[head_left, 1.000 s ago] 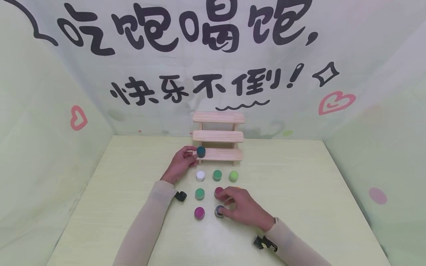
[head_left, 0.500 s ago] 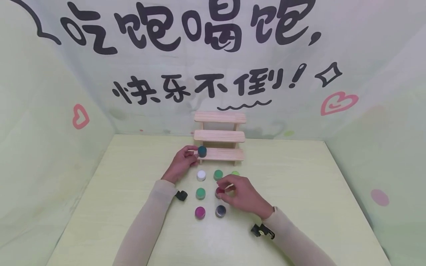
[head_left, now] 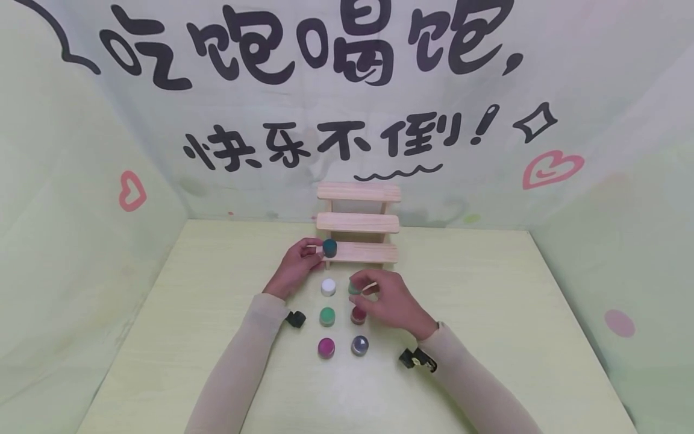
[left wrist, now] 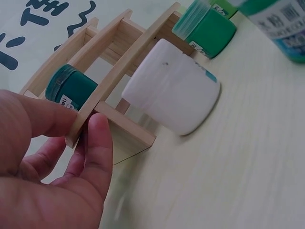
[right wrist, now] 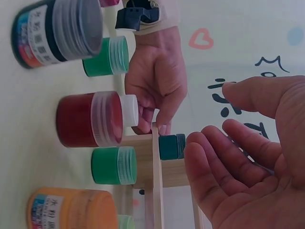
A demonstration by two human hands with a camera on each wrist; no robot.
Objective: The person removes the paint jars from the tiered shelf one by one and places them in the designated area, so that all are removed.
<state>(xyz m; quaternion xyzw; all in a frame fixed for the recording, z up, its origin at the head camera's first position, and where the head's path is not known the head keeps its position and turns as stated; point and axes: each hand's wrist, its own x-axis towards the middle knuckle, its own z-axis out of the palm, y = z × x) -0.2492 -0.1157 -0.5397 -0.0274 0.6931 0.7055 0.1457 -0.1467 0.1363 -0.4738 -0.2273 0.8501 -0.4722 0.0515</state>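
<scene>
My left hand [head_left: 295, 265] pinches the left end of the lowest step of a three-tier wooden display rack [head_left: 358, 222]. On that step, right by its fingers, stands a dark teal paint jar [head_left: 329, 248]; the left wrist view shows the same jar [left wrist: 71, 88] above the board. My right hand [head_left: 393, 304] hovers over the jars in front of the rack, thumb and fingers apart, holding nothing. It partly covers a green paint jar [head_left: 354, 289] in the head view. In the right wrist view, its fingers [right wrist: 228, 157] are spread, and the green jar [right wrist: 114, 165] stands apart from them.
Several paint jars stand in rows before the rack: a white jar [head_left: 328, 287], a lighter green jar [head_left: 327, 316], a dark red jar [head_left: 358, 315], a magenta jar [head_left: 326, 348] and a dark grey jar [head_left: 360, 345]. An orange jar [right wrist: 71, 210] shows in the right wrist view.
My right hand has moved from beside the dark grey jar, past the dark red jar, forward to the green jar near the rack. The left hand keeps its place at the step.
</scene>
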